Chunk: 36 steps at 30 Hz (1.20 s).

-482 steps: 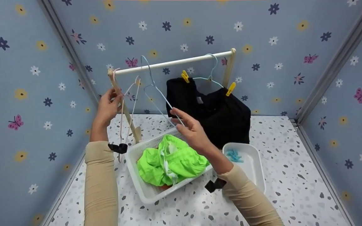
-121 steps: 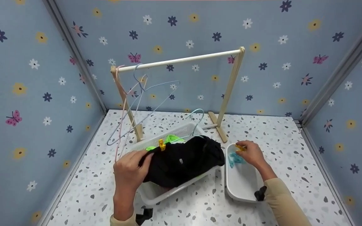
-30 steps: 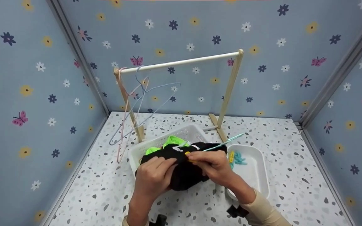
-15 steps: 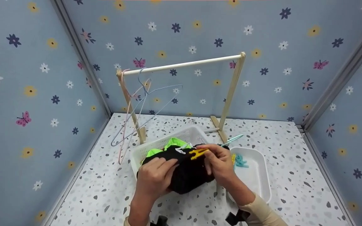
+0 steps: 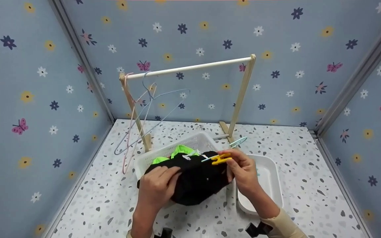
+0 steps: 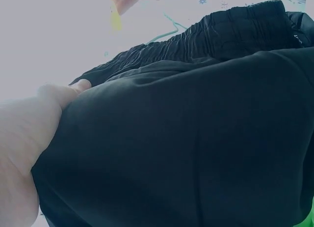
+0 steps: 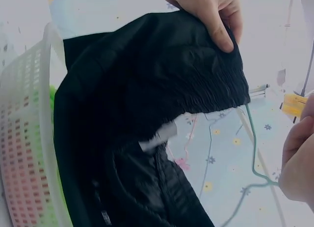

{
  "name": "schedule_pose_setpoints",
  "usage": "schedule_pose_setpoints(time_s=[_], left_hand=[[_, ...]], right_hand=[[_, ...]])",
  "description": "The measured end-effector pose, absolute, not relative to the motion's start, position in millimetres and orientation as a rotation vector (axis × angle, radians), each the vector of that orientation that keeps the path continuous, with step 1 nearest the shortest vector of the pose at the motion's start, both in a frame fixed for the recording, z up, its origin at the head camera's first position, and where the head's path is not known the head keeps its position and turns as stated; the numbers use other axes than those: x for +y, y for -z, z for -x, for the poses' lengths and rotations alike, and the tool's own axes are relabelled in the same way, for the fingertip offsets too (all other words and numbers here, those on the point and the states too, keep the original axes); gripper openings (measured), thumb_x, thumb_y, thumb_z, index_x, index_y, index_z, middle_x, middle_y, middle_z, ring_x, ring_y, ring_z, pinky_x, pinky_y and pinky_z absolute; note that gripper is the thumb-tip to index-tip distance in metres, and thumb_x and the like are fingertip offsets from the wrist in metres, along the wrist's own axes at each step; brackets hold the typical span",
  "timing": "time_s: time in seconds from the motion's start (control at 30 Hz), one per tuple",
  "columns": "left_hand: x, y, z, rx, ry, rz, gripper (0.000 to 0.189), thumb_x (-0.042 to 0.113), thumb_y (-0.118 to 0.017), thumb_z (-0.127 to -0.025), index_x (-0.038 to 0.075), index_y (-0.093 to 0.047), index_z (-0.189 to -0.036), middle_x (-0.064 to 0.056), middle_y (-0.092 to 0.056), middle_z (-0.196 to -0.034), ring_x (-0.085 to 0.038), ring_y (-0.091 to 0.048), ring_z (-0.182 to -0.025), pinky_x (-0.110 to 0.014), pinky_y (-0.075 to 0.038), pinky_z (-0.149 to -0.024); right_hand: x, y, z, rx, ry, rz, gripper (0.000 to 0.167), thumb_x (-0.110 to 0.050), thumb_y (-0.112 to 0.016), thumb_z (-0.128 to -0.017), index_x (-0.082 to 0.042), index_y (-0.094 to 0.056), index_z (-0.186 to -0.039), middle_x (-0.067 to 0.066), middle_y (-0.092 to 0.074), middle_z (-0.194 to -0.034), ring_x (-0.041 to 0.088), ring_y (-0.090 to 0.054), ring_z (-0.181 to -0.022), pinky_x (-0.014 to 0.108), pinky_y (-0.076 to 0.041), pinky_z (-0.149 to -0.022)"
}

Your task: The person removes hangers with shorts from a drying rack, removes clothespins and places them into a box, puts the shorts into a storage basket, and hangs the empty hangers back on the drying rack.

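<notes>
Black elastic-waist pants point(image 5: 197, 185) are held up in front of and over the white basket. My left hand point(image 5: 157, 183) pinches their waistband point(image 7: 216, 87) at one end, thumb on the near side in the left wrist view. My right hand point(image 5: 245, 170) holds a yellow clothespin point(image 5: 221, 159) between thumb and fingers, apart from the cloth in the right wrist view. A teal wire hanger point(image 5: 238, 142) passes behind that hand, one arm reaching toward the waistband. How the hanger meets the cloth is partly hidden.
Bright green clothing point(image 5: 182, 150) lies in the white basket point(image 5: 203, 140). At right stands a white tray point(image 5: 278, 185); my right hand hides most of its teal clips. A drying rack point(image 5: 193, 67) behind carries a pink hanger point(image 5: 127, 142) and a blue hanger point(image 5: 170, 90) at its left.
The black pants, earlier on the rack, have come down to the basket. One yellow clothespin went into the tray; my right hand has pulled the other off the waistband and moved it right.
</notes>
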State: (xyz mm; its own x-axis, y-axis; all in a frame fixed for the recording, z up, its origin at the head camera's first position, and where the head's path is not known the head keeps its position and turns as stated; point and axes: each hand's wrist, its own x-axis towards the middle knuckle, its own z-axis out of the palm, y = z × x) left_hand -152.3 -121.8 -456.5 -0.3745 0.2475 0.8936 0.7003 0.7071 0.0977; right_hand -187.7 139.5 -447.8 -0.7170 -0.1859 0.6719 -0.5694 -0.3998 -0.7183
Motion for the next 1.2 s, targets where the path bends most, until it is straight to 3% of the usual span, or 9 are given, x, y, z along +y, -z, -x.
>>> schedule_pose_setpoints(time_s=[0.2, 0.47, 0.6, 0.83, 1.2], left_hand=[[-125, 459, 152, -1.971, 0.605, 0.711, 0.008, 0.009, -0.071, -0.085, 0.008, -0.075, -0.092, 0.001, -0.065, -0.073, -0.013, -0.056, -0.059, -0.027, -0.049, -0.055], [-129, 461, 156, -1.961, 0.623, 0.704, 0.009, 0.009, -0.071, -0.084, 0.008, -0.074, -0.093, 0.001, -0.065, -0.072, -0.013, -0.057, -0.059, -0.026, -0.049, -0.055], [-129, 462, 156, -1.944, 0.625, 0.702, 0.009, 0.010, -0.071, -0.084, 0.008, -0.074, -0.093, 0.001, -0.065, -0.072, -0.013, -0.057, -0.059, -0.026, -0.049, -0.054], [-131, 465, 158, -1.963, 0.640, 0.697, 0.008, 0.011, -0.071, -0.085, 0.007, -0.074, -0.092, 0.001, -0.065, -0.073, -0.012, -0.058, -0.059, -0.025, -0.049, -0.055], [-132, 470, 158, -1.971, 0.655, 0.669, 0.010, 0.010, -0.072, -0.083, 0.009, -0.074, -0.092, 0.002, -0.067, -0.075, -0.013, -0.061, -0.063, -0.027, -0.051, -0.056]], right_hand=[[154, 450, 190, -1.604, -2.143, -0.994, 0.024, -0.002, -0.053, -0.098, 0.012, -0.058, -0.116, 0.013, -0.067, -0.110, 0.019, -0.040, -0.042, 0.027, -0.037, -0.035], [180, 461, 206, -1.798, -1.951, -0.802, 0.026, 0.006, -0.051, -0.097, 0.013, -0.055, -0.121, 0.019, -0.066, -0.112, 0.015, -0.046, -0.045, 0.023, -0.044, -0.042], [196, 470, 216, -1.886, -1.944, -0.654, 0.027, 0.002, -0.054, -0.097, 0.015, -0.055, -0.122, 0.024, -0.064, -0.110, 0.016, -0.054, -0.057, 0.023, -0.047, -0.051], [230, 494, 245, -2.184, -1.905, -0.255, 0.031, -0.008, -0.058, -0.097, 0.005, -0.058, -0.125, 0.023, -0.062, -0.117, 0.015, -0.061, -0.091, 0.025, -0.048, -0.069], [272, 540, 284, -2.404, -1.800, -0.006, 0.036, -0.017, -0.067, -0.093, 0.003, -0.055, -0.120, 0.019, -0.064, -0.115, 0.010, -0.060, -0.091, 0.026, -0.050, -0.071]])
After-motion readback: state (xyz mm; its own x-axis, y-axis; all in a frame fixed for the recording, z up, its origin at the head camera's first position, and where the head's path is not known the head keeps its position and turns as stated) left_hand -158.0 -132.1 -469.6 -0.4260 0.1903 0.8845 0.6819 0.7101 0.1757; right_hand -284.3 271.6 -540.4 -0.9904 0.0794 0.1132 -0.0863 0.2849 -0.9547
